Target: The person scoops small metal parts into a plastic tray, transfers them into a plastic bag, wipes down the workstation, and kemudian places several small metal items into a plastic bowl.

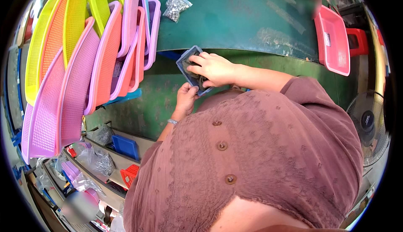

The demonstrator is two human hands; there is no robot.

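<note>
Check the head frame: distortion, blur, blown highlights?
Head view: fisheye bows the table edge inside a black surround; smudgy blurs at upper right and lower left; near-white patch beyond the baskets, top left; left hand, right hand and bin look sharp.

A: Middle?
B: Small bin (181,65) at tabletop's (235,22) near edge; right hand (216,69) inside, left hand (185,99) at its near end.
A: Left?
B: Stacked baskets (77,89); shelf (145,144) nearer camera. Zip bag (176,7) on tabletop, right of baskets.
A: Right?
B: Plastic tray (334,43) beside tabletop, fan (367,123) nearer camera.
</note>
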